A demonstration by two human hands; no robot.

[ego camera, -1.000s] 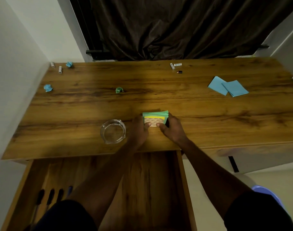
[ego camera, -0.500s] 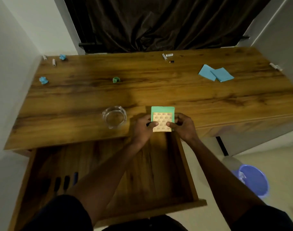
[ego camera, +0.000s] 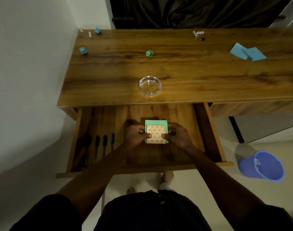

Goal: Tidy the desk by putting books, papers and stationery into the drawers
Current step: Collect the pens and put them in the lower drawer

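Big wooden desk (ego camera: 175, 69) fills most of the view, with its wide drawer (ego camera: 215, 135) pulled open under the front edge. One blue bucket (ego camera: 266, 167) sits on the floor off to the right.

The bit that matters is the paper stack (ego camera: 156, 130). It's mint-green square sheets with a smaller tan sheet on top, printed in a faint repeating pattern, all flat and squared up. It's inside the open drawer, about the middle, but I can't tell if it's touching the drawer floor. The left hand (ego camera: 135, 135) pinches its left edge and the right hand (ego camera: 178, 136) pinches its right edge. Both thumbs are pressed on top, with the other fingers curled in at the sides.

On the desk there's one clear glass ashtray (ego camera: 150, 86) near the front edge and two blue sheets (ego camera: 247, 52) overlapping at the far right. Four pens (ego camera: 97, 140) lie side by side in the drawer's left part. There are also three crumpled paper wads (ego camera: 150, 53), two blue and one green. Four small white tubes (ego camera: 90, 35) sit near the back edge, too small to identify.
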